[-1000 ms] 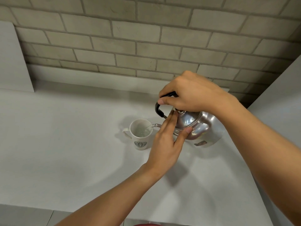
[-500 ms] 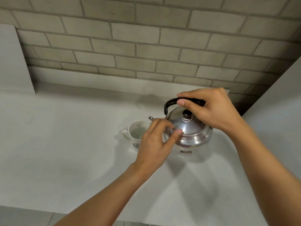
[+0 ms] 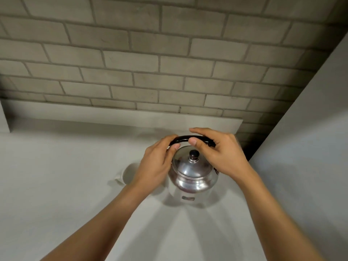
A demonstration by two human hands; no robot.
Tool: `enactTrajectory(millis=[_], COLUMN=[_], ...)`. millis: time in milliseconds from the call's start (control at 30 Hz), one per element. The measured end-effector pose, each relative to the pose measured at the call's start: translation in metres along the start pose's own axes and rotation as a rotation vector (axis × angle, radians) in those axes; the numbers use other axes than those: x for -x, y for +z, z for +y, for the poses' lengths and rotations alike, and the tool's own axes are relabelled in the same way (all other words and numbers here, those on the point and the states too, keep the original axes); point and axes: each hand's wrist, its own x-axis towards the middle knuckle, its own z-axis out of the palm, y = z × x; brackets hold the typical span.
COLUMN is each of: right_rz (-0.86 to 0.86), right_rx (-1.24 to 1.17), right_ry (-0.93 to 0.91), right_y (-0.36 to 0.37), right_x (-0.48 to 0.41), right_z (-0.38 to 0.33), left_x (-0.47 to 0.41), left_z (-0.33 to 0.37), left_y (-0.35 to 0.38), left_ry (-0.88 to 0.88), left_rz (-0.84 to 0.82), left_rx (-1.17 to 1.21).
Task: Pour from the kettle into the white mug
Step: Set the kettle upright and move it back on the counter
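Apparently set-down stage: kettle (image 3: 193,176) upright on tabletop (image 3: 66,185), just right of white mug (image 3: 130,174), mug mostly hidden behind left hand (image 3: 156,164). Both hands on black handle (image 3: 183,138); right hand (image 3: 218,155) fingers curled loosely around it, left fingers resting at its end. Likely next: release and withdraw without nudging mug.

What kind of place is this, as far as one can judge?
Probably a kitchen or a mock-up of one: a plain white counter against a grey brick wall, with a steel kettle and a white mug standing on it.
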Motion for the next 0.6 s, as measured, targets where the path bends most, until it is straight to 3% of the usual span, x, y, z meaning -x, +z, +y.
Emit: enactTrajectory(millis=[167,300,467,600], right_rz=[-0.024,-0.061,-0.069,-0.151], right_rx=[0.067,-0.016,-0.023,-0.024], right_ry=[0.086,0.090,0.132,0.208], right_y=[-0.005,0.004,0.025,0.045], right_x=[-0.004,-0.023,-0.063,-0.086], right_z=[0.043,0.074,0.099,0.114], left_x=[-0.032,-0.067,-0.110,-0.142], left_z=[-0.008,-0.021,-0.051,-0.080], left_y=[0.002,0.002,-0.002,-0.006], left_ry=[-0.014,0.002,-0.013,-0.142], left_rz=[0.084,0.116,0.043,-0.054], left_rx=[-0.064,-0.130,-0.136,-0.137])
